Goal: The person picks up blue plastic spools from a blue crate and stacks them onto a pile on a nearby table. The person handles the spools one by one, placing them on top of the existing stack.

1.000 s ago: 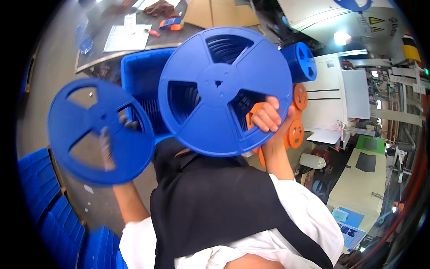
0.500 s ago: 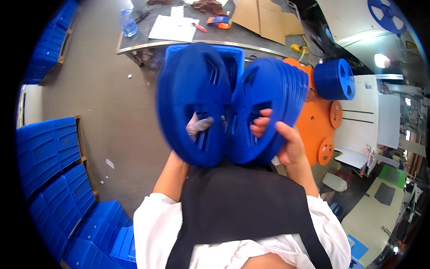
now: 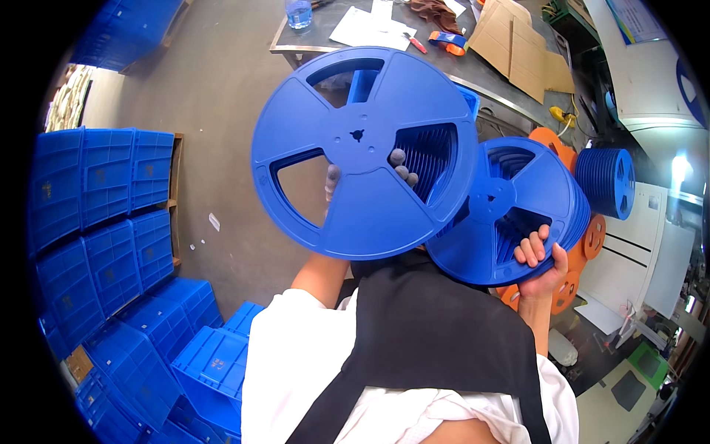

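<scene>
Close in front of me I hold two stacks of blue plastic reels. The left stack [image 3: 370, 194] is turned face-on, its round front reel showing a hub and wide cut-outs. My left hand [image 3: 400, 166] is closed around it from behind; grey-covered fingertips show through two cut-outs, and the rest is hidden. To the right and a little lower, the second stack [image 3: 473, 248] tilts, the edges of several reels showing. My bare right hand [image 3: 542, 268] grips its lower right rim, fingers hooked through a cut-out. The stacks overlap in view at their neighbouring edges.
A dark worktable [image 3: 340, 29] with papers, a water bottle [image 3: 299, 15] and cardboard [image 3: 518, 55] stands ahead. Partly hidden behind the reels is a blue crate [image 3: 467, 98]. Another blue reel stack [image 3: 606, 185] sits right by orange discs [image 3: 594, 237]. Blue bins [image 3: 103, 251] are piled left.
The two stacks have swung from facing each other to facing me, the left one higher. My right hand has moved right and lower with its stack. The view has shifted too.
</scene>
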Available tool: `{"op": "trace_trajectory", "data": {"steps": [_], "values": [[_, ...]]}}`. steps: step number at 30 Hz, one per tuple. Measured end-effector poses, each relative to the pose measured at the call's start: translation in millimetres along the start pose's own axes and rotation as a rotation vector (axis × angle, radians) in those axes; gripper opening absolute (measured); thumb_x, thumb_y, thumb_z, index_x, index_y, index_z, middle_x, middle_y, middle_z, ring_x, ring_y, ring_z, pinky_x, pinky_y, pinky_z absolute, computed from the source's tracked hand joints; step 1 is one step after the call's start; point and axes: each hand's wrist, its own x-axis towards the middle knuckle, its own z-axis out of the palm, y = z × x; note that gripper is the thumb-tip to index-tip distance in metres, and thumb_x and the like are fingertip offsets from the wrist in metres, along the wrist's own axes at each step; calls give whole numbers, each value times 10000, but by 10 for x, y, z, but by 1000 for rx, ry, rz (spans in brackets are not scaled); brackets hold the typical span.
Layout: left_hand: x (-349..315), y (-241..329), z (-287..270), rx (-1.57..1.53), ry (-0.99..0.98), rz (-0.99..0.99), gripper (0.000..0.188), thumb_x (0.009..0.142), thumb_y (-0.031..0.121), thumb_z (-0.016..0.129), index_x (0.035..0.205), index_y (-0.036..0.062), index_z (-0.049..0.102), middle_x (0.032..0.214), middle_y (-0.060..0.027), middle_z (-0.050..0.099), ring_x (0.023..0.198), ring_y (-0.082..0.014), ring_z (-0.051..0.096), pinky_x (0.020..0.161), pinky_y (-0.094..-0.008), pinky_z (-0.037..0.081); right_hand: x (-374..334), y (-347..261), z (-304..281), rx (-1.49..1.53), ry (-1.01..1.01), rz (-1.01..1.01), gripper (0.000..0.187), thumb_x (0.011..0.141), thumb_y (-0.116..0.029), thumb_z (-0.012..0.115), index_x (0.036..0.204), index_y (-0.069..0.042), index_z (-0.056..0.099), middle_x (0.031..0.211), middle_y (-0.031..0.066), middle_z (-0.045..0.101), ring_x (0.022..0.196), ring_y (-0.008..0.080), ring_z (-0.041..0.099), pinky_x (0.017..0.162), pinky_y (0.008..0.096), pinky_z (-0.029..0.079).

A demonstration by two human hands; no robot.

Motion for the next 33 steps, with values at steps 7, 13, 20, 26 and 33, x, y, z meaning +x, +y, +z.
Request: {"op": "trace_trajectory", "data": {"steps": [7,13,20,26,33], "values": [[-80,56,-53,105,114,110,779,766,437,766,1301,-5,413,1186,-214,559,1300,-385,439,1117,-498,381,26,-48,-102,126,-163,-60,276,862,-266,616,960,-58,464,625,-20,443,517,98,453,565,279,416],[-287,450,53,152,163,143,727,735,430,792,1218,4,456,1112,-133,539,1179,-321,501,1110,-440,379,75,74,-72,286,-292,-150,242,883,-206,654,919,-94,442,570,-31,465,472,81,478,499,249,394],[-574,511,-6,94,25,317,710,803,531,697,1256,18,505,1033,-83,462,1064,-265,483,1083,-429,315,172,170,16,404,-397,-249,288,870,-229,702,861,-109,440,548,-40,483,436,68,477,435,218,368],[-729,830,67,460,-8,301,598,855,432,656,1295,63,489,1144,-149,523,1202,-319,492,1123,-462,344,299,74,73,351,-569,-236,275,898,-271,679,879,-93,471,549,-45,491,426,72,485,454,236,402],[-451,537,249,560,407,143,615,942,339,581,1362,-71,399,1274,-187,537,1151,-283,559,1030,-378,462,326,126,351,310,-453,-190,273,876,-286,650,915,-78,477,592,-25,466,500,100,478,510,268,401]]}}
